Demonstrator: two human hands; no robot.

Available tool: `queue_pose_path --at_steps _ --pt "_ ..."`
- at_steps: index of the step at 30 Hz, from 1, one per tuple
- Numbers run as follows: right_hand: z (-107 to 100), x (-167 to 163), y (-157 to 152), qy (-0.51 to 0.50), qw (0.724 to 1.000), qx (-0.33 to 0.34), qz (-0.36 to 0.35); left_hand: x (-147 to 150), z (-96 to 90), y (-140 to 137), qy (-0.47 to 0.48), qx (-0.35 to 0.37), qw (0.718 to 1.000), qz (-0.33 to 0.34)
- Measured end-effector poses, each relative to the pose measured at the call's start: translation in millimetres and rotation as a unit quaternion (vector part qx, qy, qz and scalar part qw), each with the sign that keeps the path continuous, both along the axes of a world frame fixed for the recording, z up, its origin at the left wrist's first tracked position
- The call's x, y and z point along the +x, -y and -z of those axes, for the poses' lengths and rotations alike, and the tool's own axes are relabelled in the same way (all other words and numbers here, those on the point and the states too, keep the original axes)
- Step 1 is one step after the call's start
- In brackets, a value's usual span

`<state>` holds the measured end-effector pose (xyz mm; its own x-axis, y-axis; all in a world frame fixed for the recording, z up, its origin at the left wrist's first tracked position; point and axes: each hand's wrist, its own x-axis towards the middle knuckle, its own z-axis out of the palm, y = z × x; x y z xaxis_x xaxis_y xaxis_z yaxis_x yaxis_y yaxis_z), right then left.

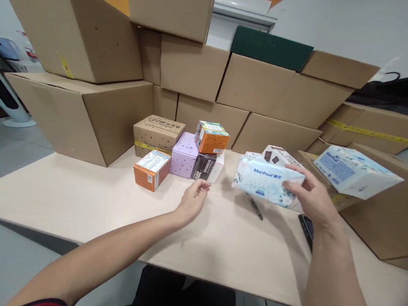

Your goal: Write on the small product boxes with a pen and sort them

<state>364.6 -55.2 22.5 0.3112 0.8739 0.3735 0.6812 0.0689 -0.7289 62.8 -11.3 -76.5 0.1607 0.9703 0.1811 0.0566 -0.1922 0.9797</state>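
My right hand [315, 197] grips the right end of a soft pale-blue tissue pack [263, 179] marked "Manhua", thumb on its front face, lifted above the table. Nothing shows in my left hand [191, 201], whose fingers are loosely bent and partly apart from the thumb. It is just in front of a black box [203, 166] marked "20%". An orange box [212, 137] rests on top of that black box. To their left stand a lilac box [184, 156], another orange box [151, 170] and a brown dotted carton [159, 133].
Behind the tissue pack is a white box with brown squares [283, 157]. A pen [256, 209] and a phone-like dark device [306, 229] lie on the table [217, 253]. Another tissue pack [356, 172] sits on cartons at right. Large cardboard boxes [265, 87] wall the back and left.
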Motion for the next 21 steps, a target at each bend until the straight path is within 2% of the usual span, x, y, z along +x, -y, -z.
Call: queue_pose_path --at_steps 2,4,7,10,13,16,18,21 --pt "12.1 -6.2 2.0 -0.128 0.986 -0.037 -0.102 -0.7 -0.6 -4.4 0.03 -0.021 0.999 -0.024" --pt "25.6 -20.1 -2.2 -0.197 0.963 -0.076 -0.169 -2.7 -2.2 -7.4 0.036 -0.024 0.998 -0.045" --pt "42.0 -43.7 -9.8 -0.196 0.943 -0.122 -0.238 -6.1 -5.7 -9.6 0.041 -0.021 0.996 -0.076" --pt "48.3 -53.9 -11.0 -0.164 0.933 -0.143 -0.286 -7.1 -8.0 -10.2 0.048 -0.034 0.995 -0.083" --pt "47.4 -50.0 -8.2 -0.117 0.944 -0.156 -0.267 -6.4 -8.6 -11.1 0.046 -0.049 0.994 -0.083" --pt "47.7 -45.7 -7.9 -0.11 0.962 -0.172 -0.181 -7.0 -9.7 -12.8 0.035 -0.046 0.995 -0.085" --pt "49.8 -47.1 -9.1 -0.126 0.959 -0.204 -0.15 -8.2 -10.7 -13.6 0.026 -0.033 0.997 -0.069" --pt "51.0 -53.2 -9.0 -0.155 0.939 -0.249 -0.179 -9.5 -11.7 -12.9 0.02 -0.005 0.999 -0.034"
